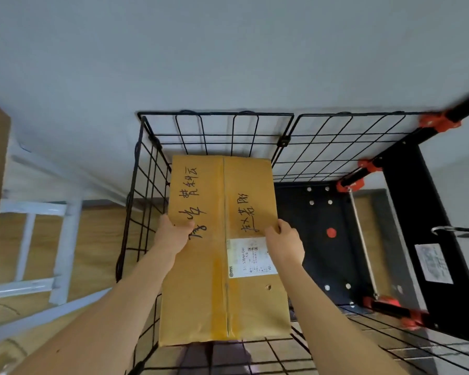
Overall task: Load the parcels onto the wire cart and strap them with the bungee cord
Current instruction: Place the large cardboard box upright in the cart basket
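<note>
Two bare arms show, with skin uncovered from wrist to the picture's edge. The left arm (114,307) is down at 7 o'clock and ends in the left hand (173,234); the right arm (328,307) is down at 5 o'clock and ends in the right hand (284,239). Both hands are bare too.
</note>
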Tool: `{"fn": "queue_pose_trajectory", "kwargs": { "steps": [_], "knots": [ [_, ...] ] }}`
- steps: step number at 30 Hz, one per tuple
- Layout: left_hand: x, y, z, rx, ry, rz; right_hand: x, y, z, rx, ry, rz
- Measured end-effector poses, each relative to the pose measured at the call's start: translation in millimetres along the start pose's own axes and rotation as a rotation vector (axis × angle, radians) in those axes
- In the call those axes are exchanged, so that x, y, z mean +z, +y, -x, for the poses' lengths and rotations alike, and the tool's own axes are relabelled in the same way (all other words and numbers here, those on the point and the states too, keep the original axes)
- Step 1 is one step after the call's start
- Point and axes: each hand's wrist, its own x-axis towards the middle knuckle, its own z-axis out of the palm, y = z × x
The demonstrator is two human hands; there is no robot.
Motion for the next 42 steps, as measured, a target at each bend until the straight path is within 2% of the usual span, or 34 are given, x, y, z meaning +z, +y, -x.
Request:
{"fn": "queue_pose_trajectory", "kwargs": {
  "steps": [5,10,12,18,21,25,31,35,42],
  "knots": [
    [13,-18,-31,-0.015,0.024,-0.039,46,20,-31,0.051,-0.116,-0.019],
    [37,-30,-28,0.031,-0.111,-0.215,64,26,-41,0.048,-0.249,-0.004],
    [47,-29,-18,0.018,-0.143,-0.265,64,24,-40,0.034,-0.259,0.003],
    [30,-22,4,0.159,-0.189,-0.417,50,27,-22,-0.011,-0.310,0.128],
    [17,-14,17,0.214,-0.239,-0.476,40,22,-2,-0.002,-0.324,0.091],
    [0,7,48,0.319,-0.286,-0.527,14,5,27,-0.107,-0.277,0.075],
    [-40,34,94,0.494,-0.176,-0.574,-30,-39,66,-0.279,-0.257,0.070],
    [-72,53,126,0.593,-0.044,-0.507,-51,-79,100,-0.381,-0.243,0.026],
    [-132,70,181,0.795,0.209,-0.326,-62,-143,155,-0.685,-0.235,-0.047]
  ]
}}
